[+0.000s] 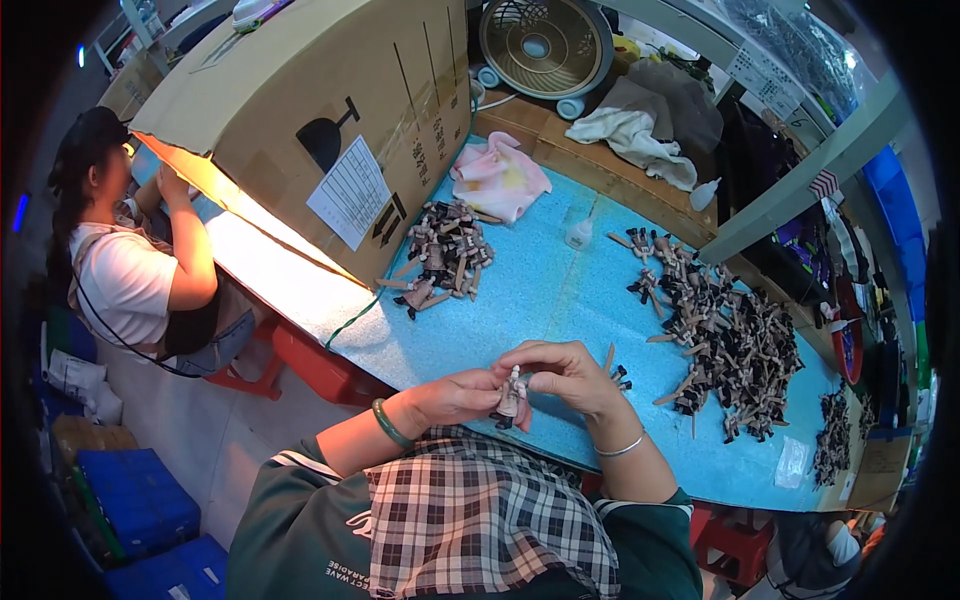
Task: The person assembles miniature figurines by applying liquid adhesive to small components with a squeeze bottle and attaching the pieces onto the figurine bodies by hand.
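A small figurine (pixel 511 401), pale on its upper part and black below, is held upright in front of my body. My left hand (pixel 458 396), with a green bangle at its wrist, grips it from the left. The fingers of my right hand (pixel 572 376) are bent in against its top and right side; a silver bracelet circles that wrist. Just beyond my right hand a few loose figurine parts (pixel 621 378) lie on the blue table (pixel 480 345). What my fingertips press on is partly hidden.
A large pile of similar figurines (pixel 725 335) spreads to the right, a smaller pile (pixel 450 250) sits by the big cardboard box (pixel 270 130). A white dropper bottle (pixel 580 233) and pink cloth (pixel 500 175) lie farther back, near a fan (pixel 545 48). Another person (pixel 135 260) sits at left.
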### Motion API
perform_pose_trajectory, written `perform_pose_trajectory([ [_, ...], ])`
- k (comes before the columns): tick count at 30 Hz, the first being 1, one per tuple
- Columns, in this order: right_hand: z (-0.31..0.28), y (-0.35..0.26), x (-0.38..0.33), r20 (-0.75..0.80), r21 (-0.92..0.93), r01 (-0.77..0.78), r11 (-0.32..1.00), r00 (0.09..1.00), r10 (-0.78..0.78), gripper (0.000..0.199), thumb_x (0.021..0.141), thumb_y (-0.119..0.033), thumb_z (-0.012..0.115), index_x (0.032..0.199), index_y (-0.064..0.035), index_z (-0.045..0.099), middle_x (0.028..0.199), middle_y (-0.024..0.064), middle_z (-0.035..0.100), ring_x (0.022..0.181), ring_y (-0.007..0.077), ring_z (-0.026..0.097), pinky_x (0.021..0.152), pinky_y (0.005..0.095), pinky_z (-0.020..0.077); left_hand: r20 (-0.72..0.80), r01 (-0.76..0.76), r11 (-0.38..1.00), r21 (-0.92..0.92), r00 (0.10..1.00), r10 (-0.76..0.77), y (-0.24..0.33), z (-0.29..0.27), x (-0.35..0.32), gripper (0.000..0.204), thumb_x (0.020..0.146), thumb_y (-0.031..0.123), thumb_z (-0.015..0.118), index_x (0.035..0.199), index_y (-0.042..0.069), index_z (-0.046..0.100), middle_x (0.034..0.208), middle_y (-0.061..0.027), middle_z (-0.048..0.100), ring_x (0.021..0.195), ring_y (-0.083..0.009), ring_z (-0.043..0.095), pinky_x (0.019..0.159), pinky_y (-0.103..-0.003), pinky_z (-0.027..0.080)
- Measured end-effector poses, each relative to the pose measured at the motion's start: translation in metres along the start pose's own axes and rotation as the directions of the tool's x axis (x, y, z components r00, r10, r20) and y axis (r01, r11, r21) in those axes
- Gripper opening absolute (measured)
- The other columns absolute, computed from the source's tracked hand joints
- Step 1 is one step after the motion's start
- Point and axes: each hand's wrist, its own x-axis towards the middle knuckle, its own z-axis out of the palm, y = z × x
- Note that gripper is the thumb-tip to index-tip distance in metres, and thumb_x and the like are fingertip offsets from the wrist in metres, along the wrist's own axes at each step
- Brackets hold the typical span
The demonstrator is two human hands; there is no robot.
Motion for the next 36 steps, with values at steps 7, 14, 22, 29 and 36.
perform_pose_trajectory([
  [7,-0.006,0.006,-0.009,-0.130,0.214,-0.055,0.975,0.988,0.085,0.025,0.078,-0.006,0.071,0.102,0.0017,0.066,0.100,0.0127,0.064,0.090,0.0213,0.063,0.080,0.0329,0.0512,-0.313,0.087,0.992,0.090,0.948,-0.055,-0.007,0.006,0.010,0.049,0.098,0.044,0.038,0.099,-0.002,0.056,0.091,-0.0101,0.056,0.100,-0.0261,0.056,0.088,-0.039,0.042],
  [14,-0.006,0.009,-0.005,-0.198,0.049,0.049,0.998,0.979,-0.039,0.030,0.074,-0.016,0.078,0.099,-0.0013,0.068,0.100,0.0114,0.065,0.103,0.0227,0.059,0.090,0.0350,0.0454,-0.285,0.077,0.997,0.012,0.956,-0.070,-0.015,0.002,0.010,0.048,0.099,0.046,0.037,0.099,0.002,0.056,0.092,-0.0068,0.056,0.090,-0.0182,0.053,0.086,-0.033,0.043],
  [22,-0.008,0.020,-0.010,-0.149,-0.043,-0.002,0.999,0.989,-0.004,0.030,0.075,-0.019,0.078,0.097,-0.0007,0.069,0.096,0.0113,0.064,0.096,0.0233,0.061,0.085,0.0351,0.0478,-0.247,0.157,0.979,0.133,0.962,-0.120,-0.018,-0.008,0.002,0.059,0.098,0.055,0.031,0.102,0.001,0.056,0.096,-0.0081,0.055,0.092,-0.0170,0.052,0.086,-0.033,0.042],
  [29,-0.013,0.027,-0.007,-0.146,-0.231,0.064,0.971,0.984,-0.100,0.028,0.074,-0.016,0.078,0.094,0.0005,0.069,0.096,0.0133,0.064,0.092,0.0243,0.062,0.081,0.0354,0.0492,-0.207,0.145,0.980,0.134,0.971,-0.115,-0.020,-0.020,0.005,0.060,0.100,0.051,0.028,0.106,-0.002,0.057,0.102,-0.0112,0.059,0.094,-0.0181,0.055,0.089,-0.032,0.043],
  [36,0.002,0.016,0.004,-0.192,-0.275,0.005,0.961,0.980,-0.060,0.022,0.071,-0.007,0.076,0.087,0.0032,0.067,0.090,0.0145,0.065,0.084,0.0236,0.062,0.075,0.0328,0.0494,-0.191,0.195,0.954,0.229,0.970,-0.152,-0.033,-0.035,-0.009,0.044,0.099,0.041,0.036,0.115,0.006,0.058,0.099,-0.0042,0.062,0.093,-0.0118,0.054,0.083,-0.027,0.041],
])
